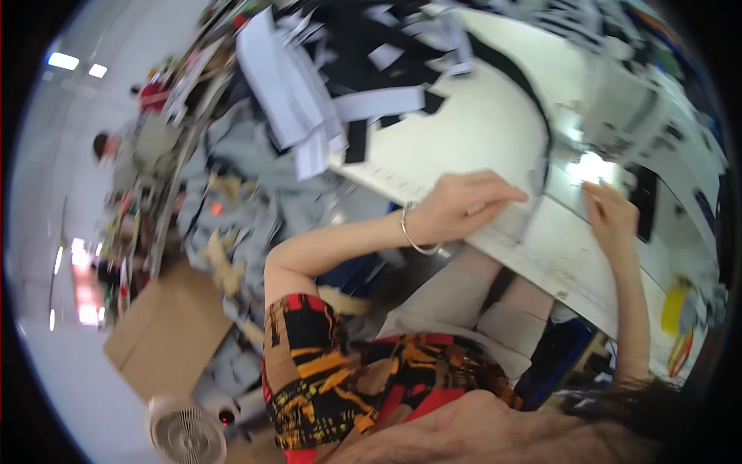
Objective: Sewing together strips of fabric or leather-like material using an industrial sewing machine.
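Note:
My left hand (471, 203) is over the white sewing table (479, 116), fingers pressed together beside the long dark strip (541, 116), which curves down from the back; whether it grips anything is unclear. My right hand (612, 216) is closed near the bright lamp under the sewing machine (626, 100); anything between its fingertips is too small to make out. A dark rectangular item (645, 205) lies just right of that hand.
Black and white fabric pieces (294, 85) pile at the back left. Grey fabric (239, 170), cardboard (166, 325) and a fan (185, 429) are left of me. A co-worker (124, 147) is at another table. Yellow tape (672, 309) is at far right.

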`<action>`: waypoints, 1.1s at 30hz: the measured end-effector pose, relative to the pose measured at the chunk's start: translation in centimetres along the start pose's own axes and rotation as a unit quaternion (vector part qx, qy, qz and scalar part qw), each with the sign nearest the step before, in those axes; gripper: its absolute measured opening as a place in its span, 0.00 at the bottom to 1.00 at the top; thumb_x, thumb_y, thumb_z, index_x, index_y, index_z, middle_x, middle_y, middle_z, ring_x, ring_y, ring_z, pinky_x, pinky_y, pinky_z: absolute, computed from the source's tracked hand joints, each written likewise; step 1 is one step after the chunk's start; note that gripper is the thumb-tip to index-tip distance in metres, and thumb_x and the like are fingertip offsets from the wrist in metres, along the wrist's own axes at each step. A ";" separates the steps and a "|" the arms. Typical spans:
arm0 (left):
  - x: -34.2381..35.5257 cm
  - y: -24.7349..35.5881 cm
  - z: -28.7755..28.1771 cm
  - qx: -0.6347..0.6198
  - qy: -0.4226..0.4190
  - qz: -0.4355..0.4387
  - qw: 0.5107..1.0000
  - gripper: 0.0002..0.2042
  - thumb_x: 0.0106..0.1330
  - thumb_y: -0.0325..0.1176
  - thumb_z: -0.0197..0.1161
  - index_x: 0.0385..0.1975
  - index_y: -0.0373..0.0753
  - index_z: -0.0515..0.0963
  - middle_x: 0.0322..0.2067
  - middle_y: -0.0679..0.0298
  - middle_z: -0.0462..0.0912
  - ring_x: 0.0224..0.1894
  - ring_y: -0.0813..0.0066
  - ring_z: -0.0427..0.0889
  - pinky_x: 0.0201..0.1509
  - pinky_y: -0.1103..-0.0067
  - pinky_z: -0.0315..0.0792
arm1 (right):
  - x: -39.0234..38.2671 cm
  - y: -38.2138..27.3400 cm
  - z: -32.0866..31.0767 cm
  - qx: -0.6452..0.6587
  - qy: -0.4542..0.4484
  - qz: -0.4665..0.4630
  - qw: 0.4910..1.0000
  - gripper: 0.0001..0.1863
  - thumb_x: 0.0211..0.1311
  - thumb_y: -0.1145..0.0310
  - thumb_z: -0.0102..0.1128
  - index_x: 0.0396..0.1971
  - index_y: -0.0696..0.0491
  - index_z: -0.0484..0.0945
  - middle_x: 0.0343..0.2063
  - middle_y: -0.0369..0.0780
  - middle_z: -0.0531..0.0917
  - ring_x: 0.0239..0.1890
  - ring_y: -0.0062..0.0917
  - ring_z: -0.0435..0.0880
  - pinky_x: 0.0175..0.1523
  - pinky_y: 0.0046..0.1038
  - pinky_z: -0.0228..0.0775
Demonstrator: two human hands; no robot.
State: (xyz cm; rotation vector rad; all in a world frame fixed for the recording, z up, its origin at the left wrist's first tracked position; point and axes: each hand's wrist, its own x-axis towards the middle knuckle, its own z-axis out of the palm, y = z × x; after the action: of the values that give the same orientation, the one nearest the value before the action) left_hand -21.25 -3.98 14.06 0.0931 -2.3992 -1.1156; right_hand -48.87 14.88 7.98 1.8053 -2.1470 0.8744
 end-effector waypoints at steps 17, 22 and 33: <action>-25.9 -15.9 -7.1 0.496 -0.039 -0.171 0.851 0.15 0.51 0.25 0.60 0.40 0.46 0.81 0.48 0.62 0.81 0.50 0.59 0.78 0.52 0.67 0.74 | -0.1 0.7 -0.2 0.003 -0.023 -0.006 1.000 0.12 0.64 0.78 0.58 0.46 0.54 0.82 0.23 0.40 0.74 0.17 0.23 0.70 0.24 0.25 0.61; -27.7 -18.8 -9.3 0.543 -0.090 -0.128 0.825 0.15 0.51 0.26 0.63 0.41 0.45 0.80 0.49 0.62 0.80 0.55 0.58 0.74 0.57 0.62 0.68 | 0.7 -0.3 0.2 0.010 -0.026 -0.022 0.999 0.12 0.64 0.78 0.58 0.46 0.54 0.82 0.22 0.40 0.74 0.17 0.23 0.69 0.23 0.25 0.59; -25.0 -19.3 -9.2 0.577 -0.173 -0.083 0.794 0.21 0.49 0.29 0.65 0.47 0.50 0.81 0.58 0.62 0.73 0.63 0.58 0.66 0.69 0.56 0.58 | -0.5 0.9 -0.3 -0.015 0.025 -0.009 1.000 0.11 0.60 0.73 0.60 0.42 0.49 0.83 0.29 0.44 0.81 0.25 0.36 0.81 0.31 0.31 0.71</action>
State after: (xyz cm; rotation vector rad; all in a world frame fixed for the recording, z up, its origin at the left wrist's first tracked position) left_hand 2.25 -16.80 -5.15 0.5405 -3.0788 0.4947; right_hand -49.62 15.54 7.69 1.7668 -2.0977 0.8692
